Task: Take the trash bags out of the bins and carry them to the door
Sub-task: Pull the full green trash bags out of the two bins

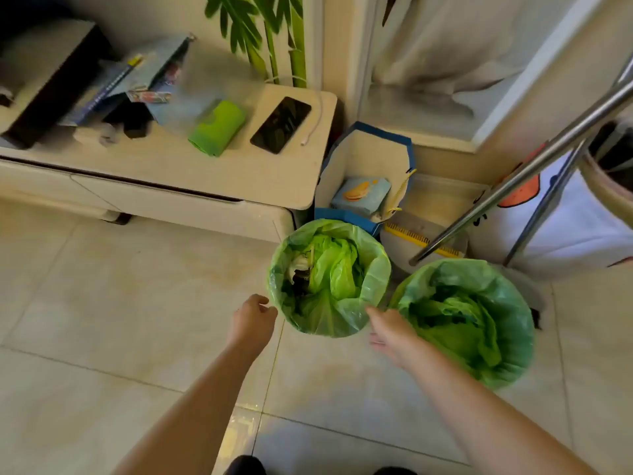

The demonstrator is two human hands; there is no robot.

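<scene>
Pale floor tiles, glossy, with open room behind and left of both hands. Two bare forearms reaching forward from the bottom edge.

Left hand, fingers loosely curled, thumb and forefinger slightly apart, empty, just short of the near-left rim of the left bin's bag. Right hand, fingers stretched forward and a little spread, holding nothing, fingertips at the near-right rim of the same bag, in the narrow gap between the two bins; actual contact with the plastic hard to tell.

Directly ahead of the hands: translucent green liner folded over the rim, sagging in crumpled folds inside, with pale and dark rubbish low on its left side. Right of the right hand, close beside the first: right bin's bag, same green plastic turned down over the rim, only rumpled liner visible within, contents unclear.

Beyond the bins: blue-edged open box with a light blue packet at its bottom, wedged against the corner of a cream cabinet. Slanted metal poles crossing above and beyond the right hand, tightening space on that side. Farther, ahead-left on the cabinet top: green roll of bags, dark phone, white cable, blurred books. Bamboo stalks at the back.
</scene>
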